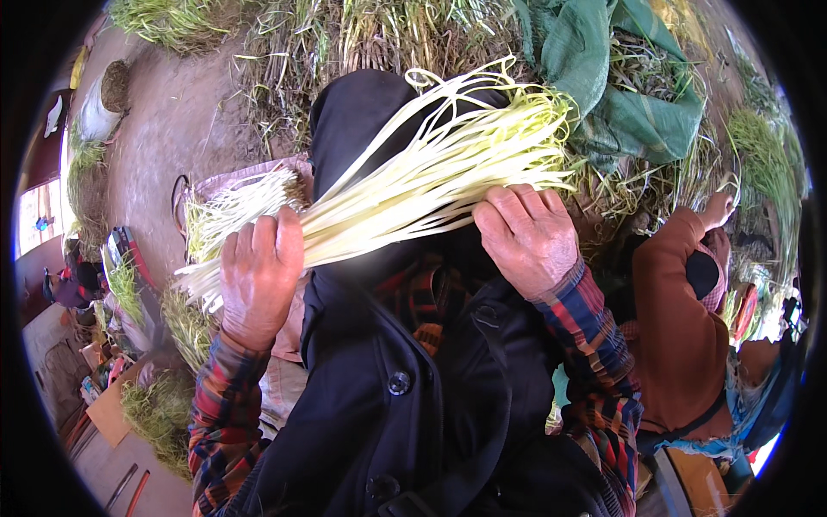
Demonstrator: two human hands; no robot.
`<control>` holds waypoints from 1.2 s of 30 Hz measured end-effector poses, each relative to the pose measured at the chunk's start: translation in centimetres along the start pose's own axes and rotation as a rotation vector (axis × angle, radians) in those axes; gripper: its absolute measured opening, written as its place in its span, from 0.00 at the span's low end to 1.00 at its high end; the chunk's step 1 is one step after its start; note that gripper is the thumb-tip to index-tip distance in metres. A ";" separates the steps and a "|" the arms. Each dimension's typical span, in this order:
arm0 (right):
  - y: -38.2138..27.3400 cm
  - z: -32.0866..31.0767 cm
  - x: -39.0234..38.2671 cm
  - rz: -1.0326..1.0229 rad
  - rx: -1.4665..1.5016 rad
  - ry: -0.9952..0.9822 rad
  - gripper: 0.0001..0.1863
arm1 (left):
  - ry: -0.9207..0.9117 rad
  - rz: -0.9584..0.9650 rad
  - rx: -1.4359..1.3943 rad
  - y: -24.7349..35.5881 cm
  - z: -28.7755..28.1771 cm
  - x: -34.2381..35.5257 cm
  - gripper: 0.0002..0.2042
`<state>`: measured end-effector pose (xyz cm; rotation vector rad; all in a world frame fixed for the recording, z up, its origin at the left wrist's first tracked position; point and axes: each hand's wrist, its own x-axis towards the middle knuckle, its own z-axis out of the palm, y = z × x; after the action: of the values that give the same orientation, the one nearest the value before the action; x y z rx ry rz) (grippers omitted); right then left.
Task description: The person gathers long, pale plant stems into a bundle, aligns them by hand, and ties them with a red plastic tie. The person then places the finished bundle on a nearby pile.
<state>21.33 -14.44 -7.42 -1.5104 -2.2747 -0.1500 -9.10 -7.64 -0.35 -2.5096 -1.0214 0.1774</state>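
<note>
Pale yellow-white stalk bundle (405, 189) clamped by left hand (257, 280) at eight o'clock, right hand (527, 237) at three; loose upper strands likely slipping out, snapping.

Single head-worn fisheye view, looking steeply down — close on the hands.

Set above the wearer's own chest, facing down and forward; dark coat (405, 405) filling the near centre, left hand (257, 276) and right hand (527, 237) very near the lens, gripping a pale bundle of stalks (405, 194). Farther off — earthen ground (172, 129) far left, green sack (620, 86) far right, edges bent by a black rim.
</note>
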 end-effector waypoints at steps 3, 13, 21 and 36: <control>-0.2 -0.5 -0.1 -0.007 0.057 0.010 0.08 | -0.008 0.015 0.032 0.0 -0.5 0.0 0.14; -2.9 -1.0 -0.4 0.293 0.449 -0.138 0.13 | 0.020 0.050 0.048 0.4 -0.7 -0.4 0.15; -5.9 -0.1 0.3 0.440 0.446 -0.074 0.11 | 0.007 0.059 0.066 0.6 -0.6 -0.6 0.14; 9.4 -3.3 -7.6 0.675 -0.353 0.030 0.05 | -0.176 -0.063 -0.424 -0.4 1.9 -3.0 0.11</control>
<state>33.26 -18.17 -8.61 -2.3454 -1.6497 -0.3826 -12.06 -8.80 -1.97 -2.8742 -1.3243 0.1806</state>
